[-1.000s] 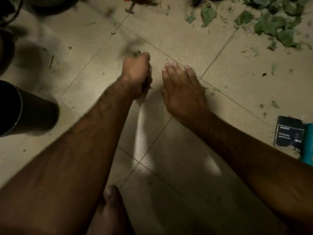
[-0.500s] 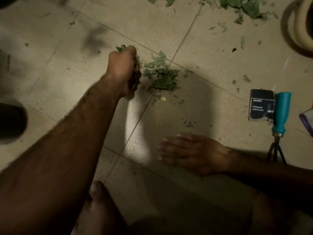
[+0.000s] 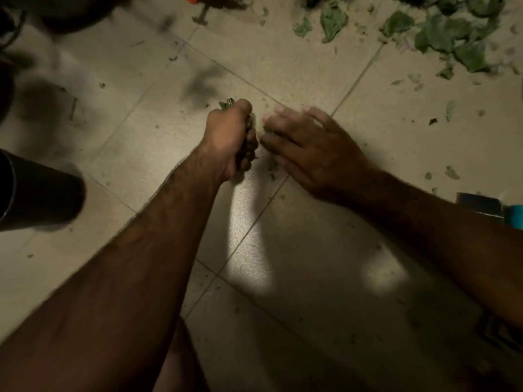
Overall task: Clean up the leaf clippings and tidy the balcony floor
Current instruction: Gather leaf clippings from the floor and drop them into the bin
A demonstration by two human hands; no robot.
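My left hand is a fist on the beige tiled floor, shut on a bunch of green leaf clippings whose tips stick out above the thumb. My right hand lies palm down beside it, fingers curled toward the fist, covering a small heap of clippings so that only scraps show. A larger spread of green leaves lies on the floor at the top right. Small leaf bits dot the tiles to the right.
A dark cylindrical pot stands at the left edge. A black box and a teal tool handle lie at the right edge. An orange-handled tool sits at the top. My knee is at the bottom.
My right hand has come back from near my body to beside the left fist, over the small heap of clippings seen half a second ago. The left fist stays shut on leaves.
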